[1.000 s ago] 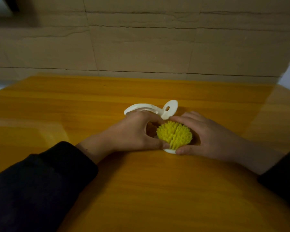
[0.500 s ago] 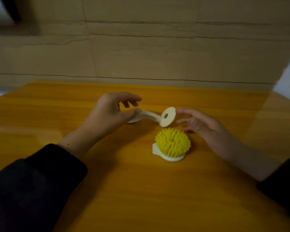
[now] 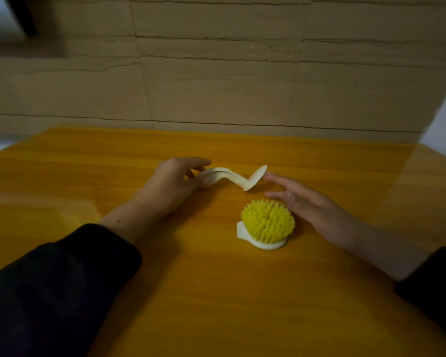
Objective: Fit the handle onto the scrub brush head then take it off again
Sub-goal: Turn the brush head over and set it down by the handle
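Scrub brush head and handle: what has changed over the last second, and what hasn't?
Both hands have let go of the scrub brush head and moved away toward the handle. The left hand now grips the handle's far end, tilting its round disc end up; the right hand is open, fingertips at the disc. The head stays bristles-up on the table, handle not fitted.

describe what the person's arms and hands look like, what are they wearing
Both arms are in long dark sleeves, black or close to it, of a plain soft-looking fabric with no visible markings. The left sleeve ends partway up the forearm, leaving it bare; the right sleeve stops near the wrist. The left hand and right hand are bare: no gloves, rings or watch show.
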